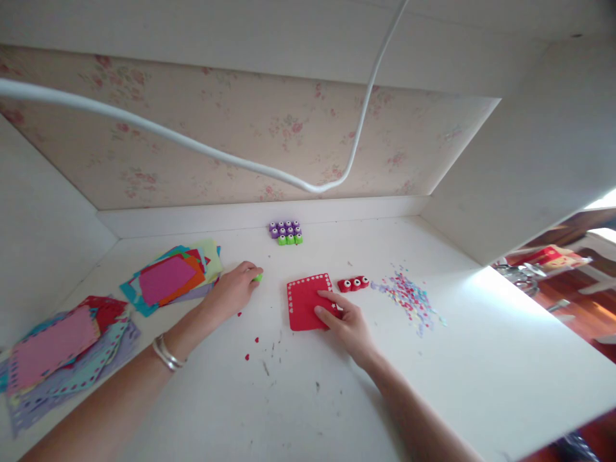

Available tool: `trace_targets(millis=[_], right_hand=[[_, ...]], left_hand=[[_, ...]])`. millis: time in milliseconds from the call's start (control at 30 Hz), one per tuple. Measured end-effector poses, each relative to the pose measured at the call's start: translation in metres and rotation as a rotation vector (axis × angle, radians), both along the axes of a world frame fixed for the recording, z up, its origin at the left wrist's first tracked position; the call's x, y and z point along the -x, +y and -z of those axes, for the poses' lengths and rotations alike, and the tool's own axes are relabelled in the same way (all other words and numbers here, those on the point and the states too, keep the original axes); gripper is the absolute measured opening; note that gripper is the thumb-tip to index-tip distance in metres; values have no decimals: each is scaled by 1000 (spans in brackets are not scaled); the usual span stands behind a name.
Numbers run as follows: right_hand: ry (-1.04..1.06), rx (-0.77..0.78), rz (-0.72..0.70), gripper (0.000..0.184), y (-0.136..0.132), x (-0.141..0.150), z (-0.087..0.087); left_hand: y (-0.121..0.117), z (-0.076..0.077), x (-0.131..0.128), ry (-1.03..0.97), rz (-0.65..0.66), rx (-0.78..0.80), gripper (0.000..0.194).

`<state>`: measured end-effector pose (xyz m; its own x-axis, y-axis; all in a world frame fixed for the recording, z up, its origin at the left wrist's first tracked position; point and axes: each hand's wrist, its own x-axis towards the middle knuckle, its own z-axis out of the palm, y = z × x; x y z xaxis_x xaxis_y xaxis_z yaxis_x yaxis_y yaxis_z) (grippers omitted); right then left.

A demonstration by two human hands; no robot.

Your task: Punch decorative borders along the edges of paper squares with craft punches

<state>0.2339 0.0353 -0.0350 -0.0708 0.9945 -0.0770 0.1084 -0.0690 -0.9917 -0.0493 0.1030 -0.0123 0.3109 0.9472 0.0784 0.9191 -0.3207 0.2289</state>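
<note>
My left hand, with silver bangles at the wrist, is closed around a small green paper punch, most of it hidden by the fingers. A red card lies in front of me, with small shapes punched along its top, left and right edges. My right hand holds the card at its lower right, thumb and index finger on its face; the other fingers are partly hidden. Just right of the card stand three red paper punches. A few red heart cut-outs lie between my forearms.
Purple punches and green punches stand near the back wall. Coloured paper and punched cards are piled left. Paper confetti is scattered right. A white cable hangs across the view above the table.
</note>
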Motion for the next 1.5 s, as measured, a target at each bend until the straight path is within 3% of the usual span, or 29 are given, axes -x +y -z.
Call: trace_targets(millis=[133, 267, 433, 633, 833, 1167, 1367, 1500], right_hand=[[51, 46, -81, 52, -2, 0, -2], [-10, -17, -98, 49, -1, -1, 3], [-204, -206, -71, 37, -3, 1, 7], [-9, -3, -64, 44, -4, 4, 2], [69, 65, -64, 47, -4, 6, -2], [-30, 25, -91, 41, -5, 8, -2], [-297, -221, -106, 29, -9, 8, -2], [-394, -310, -150, 32, -13, 11, -6]], left_hand=[[-45, 4, -3, -44, 20, 44, 36], [-65, 1, -3, -98, 34, 92, 41], [-60, -4, 2, -208, 37, 99, 25], [-69, 13, -15, -512, 3, 81, 26], [-79, 28, -27, -623, 27, 24, 27], [-80, 26, -28, -549, 68, -28, 29], [-83, 22, -30, -490, 126, -29, 34], [-86, 22, -30, -488, 133, -41, 33]])
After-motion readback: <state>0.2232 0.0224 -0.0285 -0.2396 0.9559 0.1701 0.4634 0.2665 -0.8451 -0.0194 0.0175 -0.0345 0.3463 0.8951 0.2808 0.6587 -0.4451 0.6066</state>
